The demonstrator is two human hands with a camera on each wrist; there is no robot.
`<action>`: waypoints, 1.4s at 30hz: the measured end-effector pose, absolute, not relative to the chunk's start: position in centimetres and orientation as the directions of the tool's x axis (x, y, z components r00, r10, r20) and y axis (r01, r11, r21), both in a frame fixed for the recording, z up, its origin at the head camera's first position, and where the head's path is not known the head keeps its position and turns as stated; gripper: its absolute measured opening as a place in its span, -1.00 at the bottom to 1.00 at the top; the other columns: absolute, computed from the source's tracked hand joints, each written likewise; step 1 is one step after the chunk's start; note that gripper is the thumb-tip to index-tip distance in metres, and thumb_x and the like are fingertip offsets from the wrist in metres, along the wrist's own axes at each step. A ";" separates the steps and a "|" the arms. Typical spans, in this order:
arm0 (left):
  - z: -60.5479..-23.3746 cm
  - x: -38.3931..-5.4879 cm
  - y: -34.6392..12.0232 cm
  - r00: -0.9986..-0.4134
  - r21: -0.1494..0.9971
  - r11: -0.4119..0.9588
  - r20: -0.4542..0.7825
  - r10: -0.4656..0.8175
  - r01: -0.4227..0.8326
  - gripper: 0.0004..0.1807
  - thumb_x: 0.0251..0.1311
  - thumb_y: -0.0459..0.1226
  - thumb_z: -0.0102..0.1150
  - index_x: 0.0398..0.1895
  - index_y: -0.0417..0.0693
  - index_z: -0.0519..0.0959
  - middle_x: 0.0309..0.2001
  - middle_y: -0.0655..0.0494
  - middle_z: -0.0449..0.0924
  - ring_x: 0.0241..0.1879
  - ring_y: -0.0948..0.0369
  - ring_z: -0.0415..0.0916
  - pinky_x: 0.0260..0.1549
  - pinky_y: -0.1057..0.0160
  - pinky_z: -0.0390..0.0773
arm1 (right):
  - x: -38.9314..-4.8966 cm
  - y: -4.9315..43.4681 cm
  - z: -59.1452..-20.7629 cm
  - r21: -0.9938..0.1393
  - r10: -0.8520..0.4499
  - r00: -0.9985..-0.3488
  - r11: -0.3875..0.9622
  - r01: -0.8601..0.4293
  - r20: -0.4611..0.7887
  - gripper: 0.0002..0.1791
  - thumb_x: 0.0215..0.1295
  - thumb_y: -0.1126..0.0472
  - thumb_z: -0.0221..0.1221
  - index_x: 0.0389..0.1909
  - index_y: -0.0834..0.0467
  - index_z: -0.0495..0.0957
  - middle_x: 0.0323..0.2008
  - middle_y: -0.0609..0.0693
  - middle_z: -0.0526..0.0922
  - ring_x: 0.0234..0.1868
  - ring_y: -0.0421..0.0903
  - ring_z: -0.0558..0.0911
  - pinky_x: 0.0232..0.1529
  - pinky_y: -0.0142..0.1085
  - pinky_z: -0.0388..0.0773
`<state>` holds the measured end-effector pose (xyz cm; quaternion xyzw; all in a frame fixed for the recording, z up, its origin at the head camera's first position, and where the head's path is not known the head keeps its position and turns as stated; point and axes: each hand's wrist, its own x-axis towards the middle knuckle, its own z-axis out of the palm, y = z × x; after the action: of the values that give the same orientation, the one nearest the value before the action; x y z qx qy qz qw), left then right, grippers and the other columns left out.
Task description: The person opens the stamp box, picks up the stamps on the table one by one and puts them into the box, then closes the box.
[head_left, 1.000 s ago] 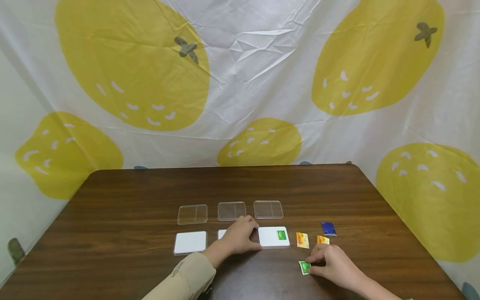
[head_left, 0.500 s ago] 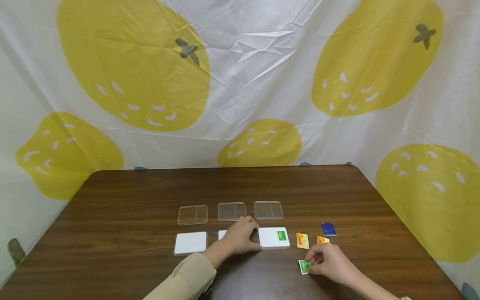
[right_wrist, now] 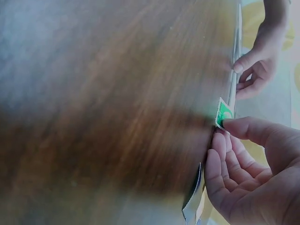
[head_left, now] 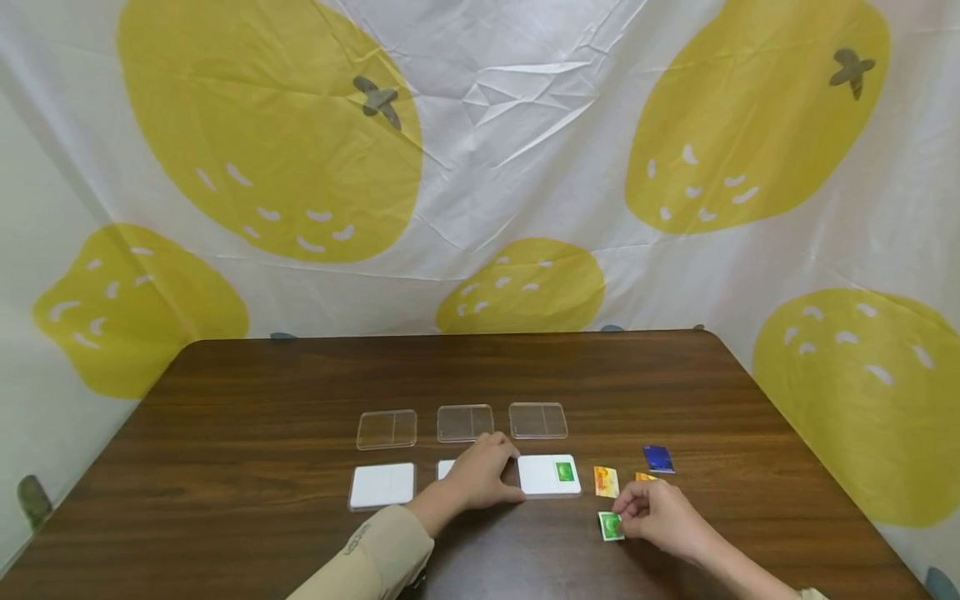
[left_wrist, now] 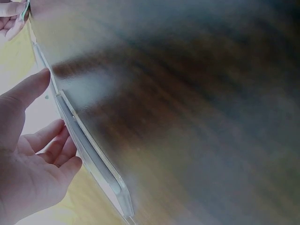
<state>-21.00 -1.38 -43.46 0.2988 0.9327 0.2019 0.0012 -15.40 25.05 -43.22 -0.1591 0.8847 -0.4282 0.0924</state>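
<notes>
In the head view, my right hand (head_left: 660,515) pinches a small green stamp (head_left: 611,526) with a white border, held by its right edge over the table. The right wrist view shows that stamp (right_wrist: 223,114) between thumb and fingertips. My left hand (head_left: 480,473) grips the left end of a shallow clear case with a white insert (head_left: 536,475), thumb at the near corner, fingers at the far one. Another green stamp (head_left: 565,472) lies on this insert's right half. Under my left wrist and hand, a second white-filled case (head_left: 444,469) is mostly hidden.
A third white-filled case (head_left: 382,486) lies at left. Behind the cases stand several clear lids, including one at right (head_left: 538,420). An orange stamp (head_left: 606,482), another partly hidden orange stamp (head_left: 645,477) and a blue stamp (head_left: 658,458) lie at right on the wooden table (head_left: 225,467).
The green stamp in my right hand has risen slightly and turned squarer to the head view; the right hand has shifted slightly up with it. My left hand keeps its place at the case.
</notes>
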 end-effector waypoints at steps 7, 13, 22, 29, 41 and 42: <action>-43.5 -21.0 -1.4 -0.824 0.375 0.744 0.115 0.555 0.553 -0.46 -0.20 -0.02 0.38 -0.15 -0.15 0.55 -0.17 0.11 0.48 -0.13 0.18 0.38 -0.16 0.30 0.43 | -15.6 25.1 -43.1 -0.776 -0.337 -0.941 0.600 -0.194 -0.025 -0.95 -0.10 0.41 0.21 -0.55 0.26 0.53 -0.61 -0.06 0.51 -0.60 -0.34 0.42 -0.65 -0.46 0.35; -43.5 -21.0 -1.4 -0.822 0.375 0.741 0.121 0.557 0.557 -0.46 -0.20 -0.02 0.38 -0.16 -0.15 0.56 -0.17 0.11 0.48 -0.14 0.18 0.37 -0.17 0.31 0.42 | -15.9 25.1 -43.2 -0.784 -0.331 -0.942 0.598 -0.168 -0.050 -0.95 -0.08 0.42 0.19 -0.53 0.26 0.53 -0.64 -0.05 0.50 -0.66 -0.31 0.41 -0.68 -0.46 0.35; -43.3 -20.8 -1.4 -0.821 0.380 0.738 0.123 0.557 0.558 -0.47 -0.20 -0.03 0.38 -0.16 -0.15 0.56 -0.17 0.11 0.47 -0.14 0.18 0.37 -0.17 0.32 0.42 | -16.1 24.8 -43.2 -0.751 -0.323 -0.946 0.622 -0.221 0.011 -0.94 0.00 0.35 0.23 -0.52 0.22 0.53 -0.61 -0.06 0.54 -0.61 -0.31 0.45 -0.61 -0.43 0.41; -43.2 -20.8 -1.4 -0.820 0.379 0.738 0.123 0.558 0.559 -0.47 -0.19 -0.03 0.38 -0.15 -0.16 0.56 -0.17 0.10 0.47 -0.14 0.18 0.37 -0.16 0.32 0.42 | -16.5 24.7 -43.2 -0.696 -0.355 -0.931 0.646 -0.312 0.088 -0.94 -0.03 0.35 0.24 -0.56 0.17 0.54 -0.61 -0.14 0.53 -0.55 -0.37 0.44 -0.51 -0.44 0.41; -43.5 -21.0 -1.4 -0.821 0.374 0.741 0.121 0.558 0.558 -0.46 -0.20 -0.03 0.38 -0.16 -0.16 0.55 -0.18 0.11 0.47 -0.15 0.18 0.37 -0.17 0.32 0.42 | -17.6 24.0 -42.3 -0.764 -0.410 -0.910 0.568 -0.306 0.059 -0.93 0.03 0.31 0.25 -0.55 0.22 0.56 -0.63 -0.09 0.52 -0.65 -0.36 0.39 -0.67 -0.44 0.37; -43.5 -21.0 -1.4 -0.821 0.374 0.741 0.122 0.557 0.558 -0.46 -0.20 -0.03 0.38 -0.15 -0.16 0.55 -0.18 0.11 0.47 -0.15 0.18 0.37 -0.17 0.32 0.42 | -17.8 23.9 -42.2 -0.768 -0.410 -0.910 0.565 -0.301 0.056 -0.93 0.03 0.31 0.25 -0.55 0.22 0.57 -0.63 -0.09 0.52 -0.66 -0.35 0.39 -0.68 -0.44 0.38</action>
<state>-20.99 -1.41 -43.50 0.2990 0.9329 0.2006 -0.0011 -17.76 23.93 -42.16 -0.2015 0.8824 -0.4203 0.0644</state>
